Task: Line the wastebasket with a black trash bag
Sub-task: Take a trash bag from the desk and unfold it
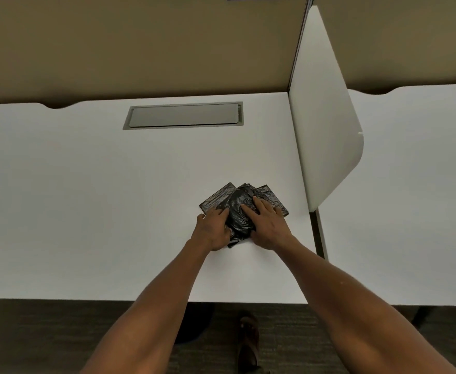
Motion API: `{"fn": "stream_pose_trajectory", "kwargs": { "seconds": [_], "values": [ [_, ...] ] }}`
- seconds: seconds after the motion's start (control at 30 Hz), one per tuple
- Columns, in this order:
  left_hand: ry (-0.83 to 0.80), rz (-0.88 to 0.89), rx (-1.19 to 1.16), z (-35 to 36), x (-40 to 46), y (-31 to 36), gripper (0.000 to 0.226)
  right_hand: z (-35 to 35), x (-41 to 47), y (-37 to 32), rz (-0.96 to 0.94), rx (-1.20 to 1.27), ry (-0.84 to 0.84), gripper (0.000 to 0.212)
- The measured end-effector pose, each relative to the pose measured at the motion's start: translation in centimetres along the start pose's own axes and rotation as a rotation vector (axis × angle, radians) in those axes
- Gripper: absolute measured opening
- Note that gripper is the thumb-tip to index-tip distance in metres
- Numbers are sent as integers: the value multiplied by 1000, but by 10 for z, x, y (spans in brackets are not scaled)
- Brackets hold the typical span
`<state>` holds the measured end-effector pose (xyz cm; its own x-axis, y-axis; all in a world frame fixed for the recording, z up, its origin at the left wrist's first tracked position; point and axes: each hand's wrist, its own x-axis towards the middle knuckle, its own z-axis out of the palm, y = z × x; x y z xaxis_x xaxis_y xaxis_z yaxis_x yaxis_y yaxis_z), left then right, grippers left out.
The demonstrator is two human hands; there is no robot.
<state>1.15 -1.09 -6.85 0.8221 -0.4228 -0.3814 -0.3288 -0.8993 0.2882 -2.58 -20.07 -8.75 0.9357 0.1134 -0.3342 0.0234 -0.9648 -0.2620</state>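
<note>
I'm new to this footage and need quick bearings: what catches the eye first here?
Both hands meet on a crumpled black trash bag lying on flat folded bags toward the right front of the white desk: the left hand grips its edge, the right hand rests on top. Behind them a grey hatch cover sits flush in the desk, and a white divider panel stands along its right edge.

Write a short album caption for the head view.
Left hand grips and right hand presses a crumpled black trash bag atop folded bags on a white desk.

Trash bags [237, 209] glossy crinkled black plastic; desk [86, 198] smooth matt white.
</note>
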Motion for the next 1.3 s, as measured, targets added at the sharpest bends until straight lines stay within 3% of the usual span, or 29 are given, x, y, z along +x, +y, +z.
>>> {"fn": "stream_pose_trajectory", "kwargs": {
  "seconds": [0.17,0.3,0.4,0.47,0.57,0.73,0.83,1.03,1.13,1.3],
  "values": [
    [189,-43,-247,7,-2,-5,60,4,3,-2,45,146,118,63],
    [392,-175,-607,7,-12,-11,47,-1,5,0,65,425,290,52],
    [327,-412,-951,-2,-23,-17,55,-8,1,-2,90,679,367,36],
    [237,-415,-1170,-10,-34,-20,49,-12,-5,-6,118,845,377,24],
    [163,-302,-1382,-19,-51,-23,52,-19,-18,-14,147,1073,308,17],
    [230,-187,-1338,-26,-81,-23,58,-28,-40,-46,116,1386,131,21],
    [305,-203,-1303,-32,-103,-29,60,-31,-52,-67,131,1500,24,23],
    [448,-223,-1393,-55,-159,-64,28,-29,-81,-97,199,1831,-186,44],
    [363,-202,-1484,-65,-190,-89,41,-29,-100,-115,213,1934,-326,54],
    [166,-168,-1683,-73,-246,-119,54,-24,-131,-156,150,2016,-458,54]
  ]
}}
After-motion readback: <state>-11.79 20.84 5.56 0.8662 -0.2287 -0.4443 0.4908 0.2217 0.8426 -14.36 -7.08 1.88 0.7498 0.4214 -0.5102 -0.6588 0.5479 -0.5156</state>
